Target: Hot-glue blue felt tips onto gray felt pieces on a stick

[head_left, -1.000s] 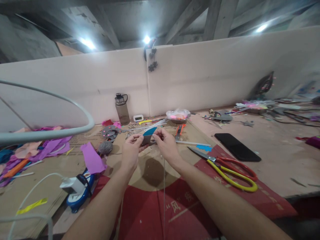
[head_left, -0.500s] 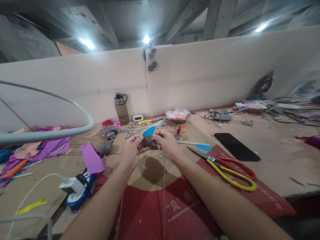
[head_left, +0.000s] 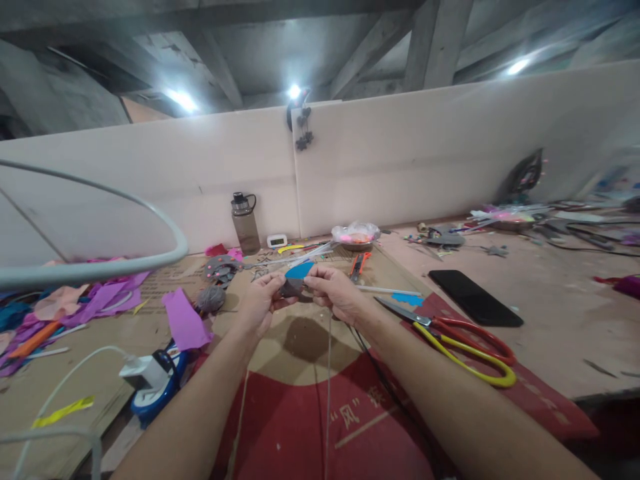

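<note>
Both my hands are raised over the cardboard, pinching one small piece between them. This dark grey piece (head_left: 291, 288) has a blue piece (head_left: 300, 270) showing along its upper edge; the material looks like felt or foam, though I cannot tell which. My left hand (head_left: 263, 300) grips its left side with thumb and fingers. On the right side, my right hand (head_left: 333, 290) closes on it with the fingertips. A thin grey string (head_left: 329, 380) hangs down below my right hand. Scissors (head_left: 450, 340) with red and yellow handles lie beside my right forearm.
A black phone (head_left: 475, 297) lies at right. Behind the hands are an orange cutter (head_left: 359, 267), a bowl (head_left: 356, 240) and a bottle (head_left: 245, 227). Grey yarn (head_left: 210, 299), purple sheet (head_left: 186, 320) and a blue power strip (head_left: 155, 400) lie left. A pale hose (head_left: 100, 275) crosses at left.
The dark grey piece is tilted flatter between my hands, with its dark face seen at a lower angle. The view has shifted slightly, and a dark cord shows more by my right forearm.
</note>
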A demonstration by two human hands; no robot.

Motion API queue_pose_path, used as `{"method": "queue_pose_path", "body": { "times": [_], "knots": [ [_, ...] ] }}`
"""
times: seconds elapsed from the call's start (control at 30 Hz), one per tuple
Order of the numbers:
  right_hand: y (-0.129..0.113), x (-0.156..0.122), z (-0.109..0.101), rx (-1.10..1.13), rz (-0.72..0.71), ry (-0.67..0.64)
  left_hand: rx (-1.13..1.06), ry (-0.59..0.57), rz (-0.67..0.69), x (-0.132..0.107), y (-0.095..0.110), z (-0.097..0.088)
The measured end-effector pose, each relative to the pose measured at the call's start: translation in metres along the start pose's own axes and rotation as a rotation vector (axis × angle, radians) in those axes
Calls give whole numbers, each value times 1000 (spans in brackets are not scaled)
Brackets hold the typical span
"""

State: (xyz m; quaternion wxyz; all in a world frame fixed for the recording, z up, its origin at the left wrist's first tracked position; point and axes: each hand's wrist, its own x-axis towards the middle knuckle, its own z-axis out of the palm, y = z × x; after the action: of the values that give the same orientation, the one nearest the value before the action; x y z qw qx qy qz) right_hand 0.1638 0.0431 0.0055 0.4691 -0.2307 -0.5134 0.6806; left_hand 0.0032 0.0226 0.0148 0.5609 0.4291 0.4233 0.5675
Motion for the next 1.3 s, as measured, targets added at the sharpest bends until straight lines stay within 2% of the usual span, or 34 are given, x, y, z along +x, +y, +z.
{"method": "queue_pose_path", "body": {
  "times": [0.1, 0.4, 0.73, 0.9, 1.3],
  "knots": [
    [1, 0, 0, 63, -5, 14, 4, -16, 17, 1, 1, 0],
    [-2, 4, -6, 166, -1, 25, -11, -172, 100, 0, 3, -2],
    [2, 1, -4, 99, -64, -51, -20, -99, 82, 1, 0, -2],
    [4, 0, -1, 45, -66, -10, -19, -49, 98, 0, -7, 2],
    [4, 0, 7, -35, -96, 118, 289, -134, 263, -7, -15, 13]
  ]
}}
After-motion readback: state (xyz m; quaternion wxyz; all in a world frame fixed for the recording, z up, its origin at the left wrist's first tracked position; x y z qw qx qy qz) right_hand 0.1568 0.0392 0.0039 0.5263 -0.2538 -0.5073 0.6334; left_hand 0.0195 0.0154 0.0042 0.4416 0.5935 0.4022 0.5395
